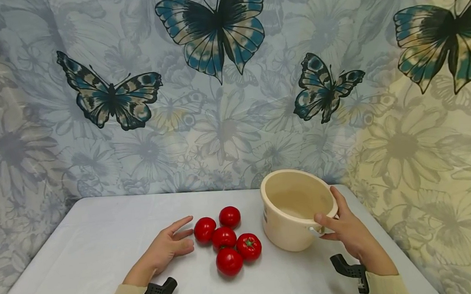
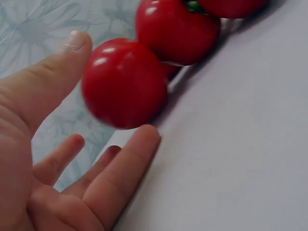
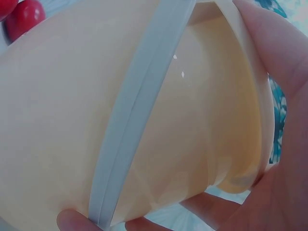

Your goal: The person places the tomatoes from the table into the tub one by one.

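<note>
Several red tomatoes [image 1: 223, 238] form a tight cluster at the middle of the white table. To their left is my left hand [image 1: 164, 249], fingers spread toward the outermost one. In the left wrist view, that tomato [image 2: 122, 84] lies between the thumb and the fingertips, the hand loosely open around it. My right hand [image 1: 347, 230] grips the right side of a cream plastic bucket [image 1: 283, 231] at its rim, thumb on one side and fingers on the other. A pale bail handle [image 3: 134, 106] runs across the bucket's outer wall in the right wrist view.
The white-covered table [image 1: 101, 240] meets a floral curtain [image 1: 226, 134] with large butterflies at its back edge. The bucket stands just right of the tomatoes, near the table's right side. Each wrist wears a black camera mount [image 1: 159, 289].
</note>
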Tool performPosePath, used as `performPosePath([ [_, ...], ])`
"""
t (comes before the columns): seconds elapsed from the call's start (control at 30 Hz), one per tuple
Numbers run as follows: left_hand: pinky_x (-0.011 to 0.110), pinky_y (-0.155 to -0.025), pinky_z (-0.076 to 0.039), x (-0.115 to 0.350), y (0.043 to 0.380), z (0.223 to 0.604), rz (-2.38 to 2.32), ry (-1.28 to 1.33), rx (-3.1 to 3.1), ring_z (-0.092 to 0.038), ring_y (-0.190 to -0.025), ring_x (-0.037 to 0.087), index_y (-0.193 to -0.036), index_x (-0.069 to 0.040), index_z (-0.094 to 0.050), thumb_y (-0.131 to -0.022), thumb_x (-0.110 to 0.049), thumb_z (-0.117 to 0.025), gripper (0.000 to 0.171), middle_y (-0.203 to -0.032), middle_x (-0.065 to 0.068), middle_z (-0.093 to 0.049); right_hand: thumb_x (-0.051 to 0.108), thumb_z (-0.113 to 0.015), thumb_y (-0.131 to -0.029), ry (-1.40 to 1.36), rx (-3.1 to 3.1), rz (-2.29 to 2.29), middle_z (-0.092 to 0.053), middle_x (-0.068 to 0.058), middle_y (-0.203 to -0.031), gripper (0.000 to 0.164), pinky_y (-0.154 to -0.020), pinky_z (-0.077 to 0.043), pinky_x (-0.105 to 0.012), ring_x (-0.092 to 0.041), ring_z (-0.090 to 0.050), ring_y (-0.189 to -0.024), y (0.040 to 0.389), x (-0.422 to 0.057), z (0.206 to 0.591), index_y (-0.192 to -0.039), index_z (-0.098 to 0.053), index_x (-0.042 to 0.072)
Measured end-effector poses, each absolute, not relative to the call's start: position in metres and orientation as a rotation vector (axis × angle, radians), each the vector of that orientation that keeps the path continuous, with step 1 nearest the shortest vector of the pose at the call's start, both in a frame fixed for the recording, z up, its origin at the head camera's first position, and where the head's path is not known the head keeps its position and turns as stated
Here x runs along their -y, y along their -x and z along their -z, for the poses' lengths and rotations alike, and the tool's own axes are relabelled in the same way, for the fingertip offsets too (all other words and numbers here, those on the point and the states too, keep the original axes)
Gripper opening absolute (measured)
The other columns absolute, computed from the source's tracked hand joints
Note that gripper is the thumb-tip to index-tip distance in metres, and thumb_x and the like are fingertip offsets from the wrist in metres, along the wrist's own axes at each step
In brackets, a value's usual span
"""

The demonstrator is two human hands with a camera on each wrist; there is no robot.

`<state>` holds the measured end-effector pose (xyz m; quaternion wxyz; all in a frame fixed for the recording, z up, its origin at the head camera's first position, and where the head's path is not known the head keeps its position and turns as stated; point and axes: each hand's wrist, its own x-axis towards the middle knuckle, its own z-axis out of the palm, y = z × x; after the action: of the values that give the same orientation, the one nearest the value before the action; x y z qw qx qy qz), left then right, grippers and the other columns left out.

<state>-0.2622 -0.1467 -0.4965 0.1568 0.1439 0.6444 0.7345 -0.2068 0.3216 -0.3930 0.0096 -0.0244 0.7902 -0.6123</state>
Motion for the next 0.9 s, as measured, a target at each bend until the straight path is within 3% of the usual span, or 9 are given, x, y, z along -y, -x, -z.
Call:
performPosePath([
  [0.4,0.045,-0.089,-0.055,0.129,0.266,0.497,-2.097,-0.389,-1.857,-0.028,-0.141,0.044,-0.153,-0.003,-0.037,-0.086,0.003,-0.075,0.078,-0.16,0.015,-0.025,0.027,-0.065,-0.098,0.091,-2.462,1.898,-0.001,-0.031,-0.158,0.103,-0.082,-0.056,-0.055,-0.046,-0.042,-0.127,0.205,-0.323,0.39,-0.158,0.018,0.027],
  [0.67,0.047,-0.088,-0.056,0.116,0.27,0.498,-2.083,-0.448,-1.851,-0.048,-0.126,0.037,-0.152,-0.003,-0.039,-0.086,0.0,-0.077,0.077,-0.161,0.015,-0.019,0.029,-0.066,-0.097,0.064,-2.475,1.892,0.0,-0.028,-0.16,0.103,-0.081,-0.057,-0.054,-0.049,-0.037,-0.13,0.206,-0.324,0.392,-0.158,0.017,0.027],
  [0.9,0.047,-0.086,-0.056,0.108,0.271,0.5,-2.116,-0.382,-1.889,-0.059,-0.11,0.03,-0.15,-0.002,-0.043,-0.087,-0.001,-0.076,0.071,-0.138,0.026,-0.047,0.03,-0.067,-0.096,0.068,-2.466,1.9,-0.002,-0.03,-0.158,0.104,-0.081,-0.057,-0.055,-0.048,-0.04,-0.128,0.206,-0.323,0.393,-0.158,0.016,0.027],
])
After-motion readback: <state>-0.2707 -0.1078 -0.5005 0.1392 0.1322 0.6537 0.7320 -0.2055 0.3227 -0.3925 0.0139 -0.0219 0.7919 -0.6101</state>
